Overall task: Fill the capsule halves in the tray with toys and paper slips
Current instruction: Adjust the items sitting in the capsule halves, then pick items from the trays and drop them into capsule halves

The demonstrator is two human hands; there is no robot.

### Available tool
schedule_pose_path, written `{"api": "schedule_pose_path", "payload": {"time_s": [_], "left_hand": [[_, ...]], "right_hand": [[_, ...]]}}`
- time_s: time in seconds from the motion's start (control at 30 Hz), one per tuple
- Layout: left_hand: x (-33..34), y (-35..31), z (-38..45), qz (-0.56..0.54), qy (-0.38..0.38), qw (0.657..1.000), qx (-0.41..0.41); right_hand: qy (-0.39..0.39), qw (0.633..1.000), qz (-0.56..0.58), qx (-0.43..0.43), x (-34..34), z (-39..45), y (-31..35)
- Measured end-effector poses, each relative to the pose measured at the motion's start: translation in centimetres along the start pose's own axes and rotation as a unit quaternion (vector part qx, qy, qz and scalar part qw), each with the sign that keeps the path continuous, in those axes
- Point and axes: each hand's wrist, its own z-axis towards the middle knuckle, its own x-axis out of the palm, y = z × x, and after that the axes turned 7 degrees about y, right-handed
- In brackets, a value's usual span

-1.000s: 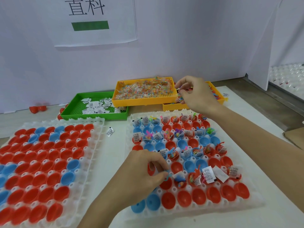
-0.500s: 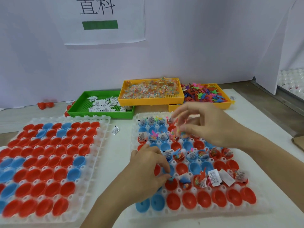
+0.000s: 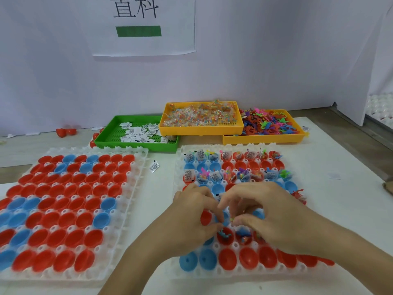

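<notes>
Two white trays are laid side by side on the table. The left tray [image 3: 136, 165] is filled only with bare red and blue capsule halves. In the right tray [image 3: 180, 158], the capsule halves [image 3: 227, 258] of the far rows are seen to hold printed paper slips [image 3: 188, 174] and small coloured toys [image 3: 285, 173], while the nearest row is still unfilled. Behind the trays, a green basket [image 3: 106, 137] with slips, a yellow basket [image 3: 200, 129] with small bags and a second yellow basket [image 3: 263, 139] with loose toys are placed against the wall. The middle of the right tray is covered by both hands. The left hand [image 3: 191, 218] and the right hand [image 3: 272, 213] are brought fingertip to fingertip, with curled fingers; a tiny coloured piece [image 3: 230, 219] appears pinched by the right hand. What the left fingers hold cannot be told.
</notes>
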Motion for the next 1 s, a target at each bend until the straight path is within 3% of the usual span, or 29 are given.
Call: {"api": "schedule_pose_path", "payload": {"time_s": [0.33, 0.6, 1.0], "left_hand": [[-0.44, 0.02, -0.66, 0.047, 0.02, 0.999, 0.009], [-0.17, 0.06, -0.44, 0.086, 0.035, 0.996, 0.017], [-0.09, 0.3, -0.18, 0.092, 0.032, 0.995, 0.009]], "right_hand": [[-0.065, 0.998, 0.0, 0.022, -0.25, 0.49, -0.05], [-0.015, 0.999, -0.04, 0.029, 0.02, 0.45, -0.03], [-0.016, 0.996, -0.075, 0.039, 0.51, 0.18, -0.23]]}}
